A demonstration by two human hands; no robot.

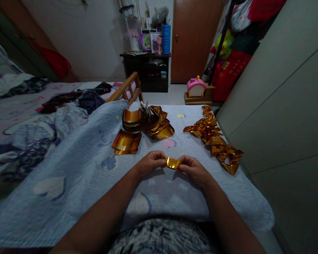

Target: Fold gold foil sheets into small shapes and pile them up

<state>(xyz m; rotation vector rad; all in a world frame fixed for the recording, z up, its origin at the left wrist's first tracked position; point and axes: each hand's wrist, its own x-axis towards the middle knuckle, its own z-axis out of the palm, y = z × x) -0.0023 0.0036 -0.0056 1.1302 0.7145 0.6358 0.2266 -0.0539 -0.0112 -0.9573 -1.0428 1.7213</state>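
A small folded piece of shiny gold foil paper (172, 163) is stretched between my two hands, just above the blue blanket. My left hand (153, 163) pinches its left end between thumb and fingers. The right end sits in the pinch of my right hand (192, 168). Beyond my left hand lies a fanned stack of gold foil sheets (131, 141), curling up at the back. To the right, a heap of folded gold foil pieces (210, 132) runs along the bed's edge.
The blue blanket (106, 180) with heart prints covers the surface before me. A wooden bed rail (125, 86) stands behind the sheets. Crumpled clothes (76, 102) lie on the bed at left. A pale cabinet (286, 116) borders the right side. A pink toy (196, 87) sits beyond the far edge.
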